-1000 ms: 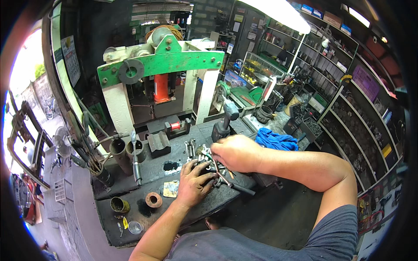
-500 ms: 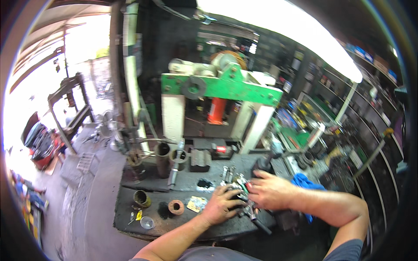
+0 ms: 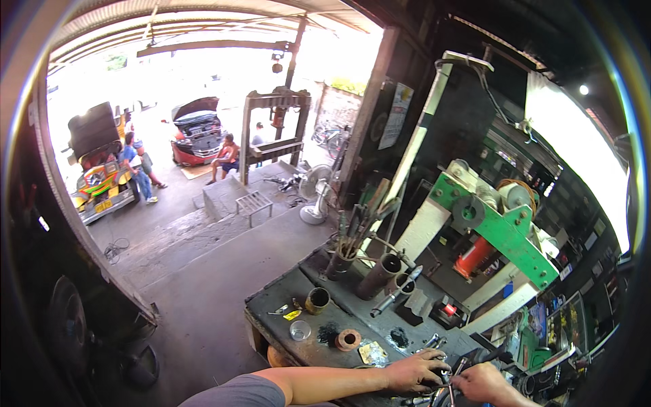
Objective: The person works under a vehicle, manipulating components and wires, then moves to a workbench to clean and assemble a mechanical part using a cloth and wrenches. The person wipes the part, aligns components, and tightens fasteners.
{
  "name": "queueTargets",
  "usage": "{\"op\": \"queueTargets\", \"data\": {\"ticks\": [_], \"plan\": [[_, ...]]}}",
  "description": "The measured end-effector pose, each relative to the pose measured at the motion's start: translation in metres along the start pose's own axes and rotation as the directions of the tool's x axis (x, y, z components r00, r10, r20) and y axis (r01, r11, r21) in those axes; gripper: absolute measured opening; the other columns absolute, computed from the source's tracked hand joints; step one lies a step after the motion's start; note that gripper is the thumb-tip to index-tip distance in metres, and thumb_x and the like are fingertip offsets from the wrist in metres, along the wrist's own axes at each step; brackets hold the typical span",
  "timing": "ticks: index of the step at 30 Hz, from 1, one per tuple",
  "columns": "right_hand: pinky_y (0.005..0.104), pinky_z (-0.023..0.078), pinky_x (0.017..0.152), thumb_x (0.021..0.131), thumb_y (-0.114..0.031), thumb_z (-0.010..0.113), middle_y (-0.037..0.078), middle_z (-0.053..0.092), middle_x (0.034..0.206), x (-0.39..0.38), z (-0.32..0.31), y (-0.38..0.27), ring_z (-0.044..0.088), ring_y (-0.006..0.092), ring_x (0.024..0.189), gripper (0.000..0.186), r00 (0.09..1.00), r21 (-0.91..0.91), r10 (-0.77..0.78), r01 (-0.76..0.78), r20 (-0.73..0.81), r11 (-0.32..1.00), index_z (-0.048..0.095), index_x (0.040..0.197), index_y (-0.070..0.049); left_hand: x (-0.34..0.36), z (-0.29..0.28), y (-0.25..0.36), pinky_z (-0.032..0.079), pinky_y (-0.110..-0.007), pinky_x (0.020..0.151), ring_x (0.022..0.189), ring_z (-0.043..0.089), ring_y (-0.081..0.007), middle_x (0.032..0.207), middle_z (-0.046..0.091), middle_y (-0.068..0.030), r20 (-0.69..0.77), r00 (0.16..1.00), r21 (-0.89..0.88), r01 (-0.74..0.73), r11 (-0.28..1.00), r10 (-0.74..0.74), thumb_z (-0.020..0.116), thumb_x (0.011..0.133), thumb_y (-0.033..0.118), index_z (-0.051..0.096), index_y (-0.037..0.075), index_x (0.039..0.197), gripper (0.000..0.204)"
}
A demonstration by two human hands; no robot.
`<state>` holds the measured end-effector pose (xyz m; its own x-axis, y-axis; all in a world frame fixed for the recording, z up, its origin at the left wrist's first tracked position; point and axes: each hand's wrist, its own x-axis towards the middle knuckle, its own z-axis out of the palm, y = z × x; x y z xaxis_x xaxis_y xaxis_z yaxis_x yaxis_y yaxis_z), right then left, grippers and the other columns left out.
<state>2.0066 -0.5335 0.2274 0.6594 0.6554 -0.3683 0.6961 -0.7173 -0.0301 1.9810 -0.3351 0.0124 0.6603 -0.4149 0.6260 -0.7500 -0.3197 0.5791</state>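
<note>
My left hand [image 3: 415, 370] reaches over a cluster of metal parts [image 3: 434, 346] at the bench's right, fingers bent among them; what they hold is hidden. My right hand [image 3: 479, 381], at the lower edge, is closed on a slim metal tool [image 3: 453, 388] beside it. Nearby on the dark bench [image 3: 302, 342] lie a stained card [image 3: 373, 353], a rusty ring [image 3: 348, 339], a clear cup [image 3: 299, 332] and an open can [image 3: 317, 301]. A long tool [image 3: 392, 295] leans across upright pipes [image 3: 378, 275].
Behind the bench stands a green-and-white press [image 3: 491, 229] with a red cylinder [image 3: 475, 256]. A fan [image 3: 314, 184] stands by the doorway. Steps [image 3: 227, 217] lead to several people [image 3: 142, 166] near a red car [image 3: 191, 136] and another open-hooded vehicle [image 3: 98, 173].
The view has swung left toward the doorway, shifting the bench and both hands to lower right in the picture. Both hands stay at the metal parts.
</note>
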Motion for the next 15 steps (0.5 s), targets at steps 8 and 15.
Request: {"op": "queueTargets", "data": {"ticks": [8,15], "plan": [[0.0527,0.058,0.096,0.102,-0.03,0.071,0.017,0.079,0.091,-0.008,-0.01,-0.016,0.078,0.0399,0.097,0.022,0.963,-0.217,-0.258,0.236,-0.079,0.947,0.084,0.106,-0.012,-0.001,0.002,0.004,0.033,-0.059,0.133,0.158,0.04,-0.0478,0.158,0.061,-0.0128,-0.044,0.999,0.018,-0.007,1.0,0.008,0.085,0.092,0.025,0.084,0.018,0.123,0.032],[0.0519,0.057,0.099,0.095,-0.027,0.079,0.018,0.079,0.087,-0.013,-0.017,-0.023,0.079,0.0358,0.091,0.015,0.569,-0.673,-0.745,0.401,-0.349,0.622,0.081,0.1,-0.013,0.005,0.0,0.008,0.047,-0.062,0.118,0.14,0.056,-0.0445,0.139,0.073,-0.0076,-0.197,0.971,0.036,-0.128,0.991,0.132,0.087,0.089,0.032,0.087,0.021,0.107,0.021]]}}
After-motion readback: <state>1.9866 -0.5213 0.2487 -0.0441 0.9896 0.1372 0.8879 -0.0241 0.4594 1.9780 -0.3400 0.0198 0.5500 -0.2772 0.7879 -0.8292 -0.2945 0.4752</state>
